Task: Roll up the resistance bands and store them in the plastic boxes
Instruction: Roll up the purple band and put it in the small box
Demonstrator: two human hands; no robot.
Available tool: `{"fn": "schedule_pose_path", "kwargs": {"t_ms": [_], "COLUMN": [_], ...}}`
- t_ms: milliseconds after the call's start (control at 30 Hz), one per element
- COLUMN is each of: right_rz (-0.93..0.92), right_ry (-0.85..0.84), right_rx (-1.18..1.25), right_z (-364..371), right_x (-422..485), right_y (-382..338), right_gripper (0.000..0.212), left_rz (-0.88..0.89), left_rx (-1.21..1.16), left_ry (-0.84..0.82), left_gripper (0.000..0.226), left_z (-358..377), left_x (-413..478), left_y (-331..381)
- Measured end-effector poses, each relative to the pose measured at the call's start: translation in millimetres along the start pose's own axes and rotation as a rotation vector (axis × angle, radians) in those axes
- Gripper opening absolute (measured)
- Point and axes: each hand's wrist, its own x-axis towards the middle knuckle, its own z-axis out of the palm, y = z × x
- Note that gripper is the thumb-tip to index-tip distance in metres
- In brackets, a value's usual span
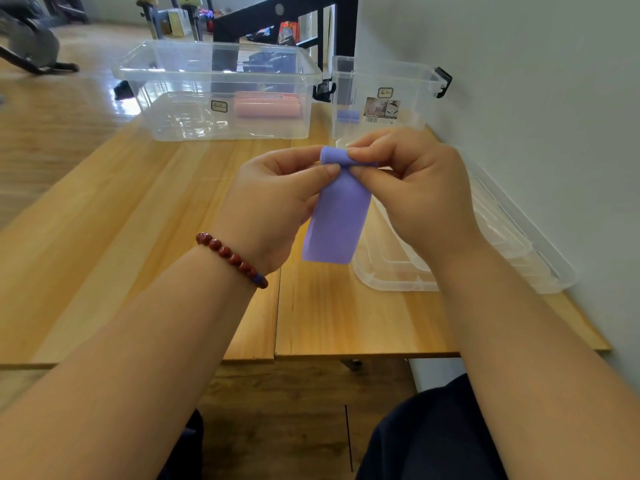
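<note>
pink rolls [266, 105] sit in the large box [173, 110], a purple roll [348, 116] in the small box [414, 98]; fingers [317, 172] pinch a purple band [335, 220].

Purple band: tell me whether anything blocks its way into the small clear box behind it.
Nothing visible does. The left hand and right hand pinch the purple band over the table. The small clear box just behind stands open-topped, holding one purple roll. The lids lie off to the right.
</note>
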Motion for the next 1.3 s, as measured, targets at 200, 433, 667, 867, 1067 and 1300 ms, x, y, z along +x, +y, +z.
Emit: {"fn": "schedule_pose_path", "kwargs": {"t_ms": [200, 433, 667, 867, 1067, 1300], "right_rz": [-0.064, -0.064, 0.120, 0.090, 0.090, -0.073], "right_ry": [-0.025, -0.051, -0.023, 0.035, 0.065, 0.045], "right_rx": [-0.061, -0.050, 0.049, 0.014, 0.049, -0.068], "right_z": [-4, -1, 4, 4, 0, 2], "right_x": [0, 0, -1, -1, 0, -2], "right_y": [2, 5, 1, -2, -2, -1], "right_gripper": [0.019, 0.028, 0.017, 0.020, 0.023, 0.023], "left_rz": [-0.018, -0.058, -0.011, -0.026, -0.080, -0.084], "left_rx": [-0.038, -0.125, 0.037, 0.011, 0.150, 0.109], "left_ry": [-0.021, -0.013, 0.077, 0.009, 0.038, 0.038], "left_gripper": [0.025, 0.014, 0.019, 0.018, 0.009, 0.014], "left_z": [-2, -2, -3, -3, -2, 1], "left_x": [-2, -3, 0, -2, -4, -7], "left_y": [5, 7, 2, 3, -2, 5]}}
